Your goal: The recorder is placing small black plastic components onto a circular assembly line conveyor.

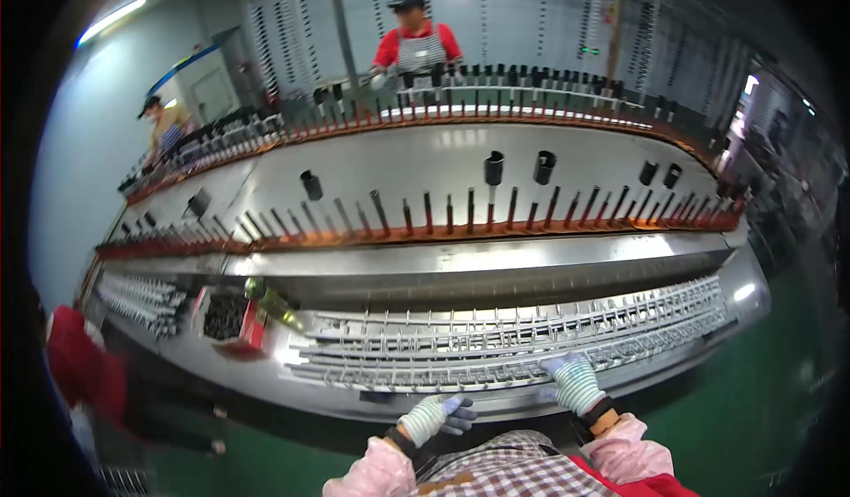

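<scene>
My left hand (438, 415), in a white striped glove with bluish fingers, is in front of the metal bench's near edge. Its fingers are apart and nothing shows in them. My right hand (575, 384), gloved alike, reaches over that edge to the nearest of the long metal racks (496, 351). The fingers of this hand are spread at the rack's near side, and I cannot make out whether they touch it. Several such racks, with short prongs along their bars, lie side by side on the bench (328, 397).
Left of the racks stand a red box (232, 320) of small black parts and a yellow-green bottle (274, 304). More prongs are heaped at the far left (142, 302). Beyond runs a line of upright spindles (469, 209), some carrying black cylinders (493, 169). Co-workers (416, 41) stand past it.
</scene>
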### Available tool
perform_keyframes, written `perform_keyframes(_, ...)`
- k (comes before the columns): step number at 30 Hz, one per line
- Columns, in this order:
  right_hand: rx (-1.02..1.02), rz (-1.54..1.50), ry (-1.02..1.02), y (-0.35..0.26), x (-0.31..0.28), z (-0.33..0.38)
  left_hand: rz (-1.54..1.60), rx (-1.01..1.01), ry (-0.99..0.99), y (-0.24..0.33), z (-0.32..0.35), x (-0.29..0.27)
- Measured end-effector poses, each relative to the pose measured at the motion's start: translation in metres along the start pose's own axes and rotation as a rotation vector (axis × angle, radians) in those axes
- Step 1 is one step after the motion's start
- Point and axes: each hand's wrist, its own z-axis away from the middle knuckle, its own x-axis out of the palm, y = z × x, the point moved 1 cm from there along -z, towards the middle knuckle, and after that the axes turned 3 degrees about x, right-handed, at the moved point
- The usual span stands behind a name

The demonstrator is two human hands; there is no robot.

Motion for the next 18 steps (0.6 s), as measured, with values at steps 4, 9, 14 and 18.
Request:
perform_keyframes(4, 0.187, 0.118, -0.081, -0.008, 0.012, -0.013, -0.114, 0.156, -0.065, 0.062, 0.024, -0.044)
perform_keyframes(9, 0.205, 0.104, -0.129, -0.012, 0.017, -0.020, -0.193, 0.474, -0.002, 0.162, -0.008, -0.052)
perform_keyframes(14, 0.206, 0.121, -0.142, -0.012, 0.021, -0.019, -0.351, 0.712, 0.132, 0.235, -0.113, -0.043)
perform_keyframes(18, 0.102, -0.205, -0.110, -0.010, 0.001, -0.028, -0.536, 0.947, 0.516, 0.269, -0.239, -0.103)
